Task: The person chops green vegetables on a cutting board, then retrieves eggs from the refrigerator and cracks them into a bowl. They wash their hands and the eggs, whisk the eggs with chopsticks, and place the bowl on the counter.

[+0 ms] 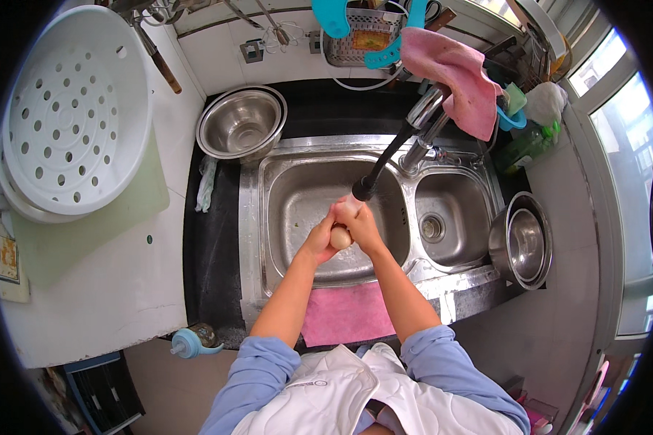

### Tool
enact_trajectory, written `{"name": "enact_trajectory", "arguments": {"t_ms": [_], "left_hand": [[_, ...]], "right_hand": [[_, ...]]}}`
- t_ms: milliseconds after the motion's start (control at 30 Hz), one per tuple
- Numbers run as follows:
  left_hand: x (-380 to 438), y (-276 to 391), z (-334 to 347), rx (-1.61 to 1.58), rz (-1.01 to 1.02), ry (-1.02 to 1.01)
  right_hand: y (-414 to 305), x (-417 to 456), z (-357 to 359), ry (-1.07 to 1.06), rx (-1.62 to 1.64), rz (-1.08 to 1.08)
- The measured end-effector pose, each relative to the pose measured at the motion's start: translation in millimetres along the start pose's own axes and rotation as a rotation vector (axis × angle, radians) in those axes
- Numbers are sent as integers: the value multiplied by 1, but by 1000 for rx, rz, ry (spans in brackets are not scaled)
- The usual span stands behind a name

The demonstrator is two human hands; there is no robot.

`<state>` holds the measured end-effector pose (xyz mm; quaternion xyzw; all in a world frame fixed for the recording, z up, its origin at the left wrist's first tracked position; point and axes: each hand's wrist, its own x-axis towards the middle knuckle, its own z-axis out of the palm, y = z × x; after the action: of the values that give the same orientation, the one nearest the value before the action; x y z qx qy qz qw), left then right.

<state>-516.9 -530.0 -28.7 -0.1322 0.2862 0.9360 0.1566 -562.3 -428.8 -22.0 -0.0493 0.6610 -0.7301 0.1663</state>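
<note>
Over the large basin of a stainless steel double sink [305, 179], both my hands are close together under the black spout of a faucet [363, 187]. My left hand [320, 239] cups an egg [340, 237] from the left and below. My right hand [362, 223] lies against its upper right side, fingers overlapping those of the left. Water seems to run from the spout onto my fingers, where something pale may be partly hidden. A pink cloth [348, 315] lies on the counter edge between my forearms.
Nested steel bowls [242, 125] stand at the back left, more steel bowls [522, 244] at the right. A pink towel [457, 76] hangs over the faucet's top. A white perforated basket [76, 114] is at the left. A baby bottle [190, 342] lies at the counter's front left.
</note>
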Motion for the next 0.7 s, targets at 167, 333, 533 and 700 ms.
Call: {"name": "enact_trajectory", "arguments": {"t_ms": [167,333,533,700], "left_hand": [[4,-1,-14,62,2,-104],[7,3,-19,-83,-63,-35],[11,7,-3,91,-131,25],[19,3,-6,187,-144,31]], "right_hand": [[7,17,-17,-56,154,152],[-21,6,-11,-224,71,199],[-6,11,-6,-117,-179,-36],[-7,18,-8,0,-231,199]]}}
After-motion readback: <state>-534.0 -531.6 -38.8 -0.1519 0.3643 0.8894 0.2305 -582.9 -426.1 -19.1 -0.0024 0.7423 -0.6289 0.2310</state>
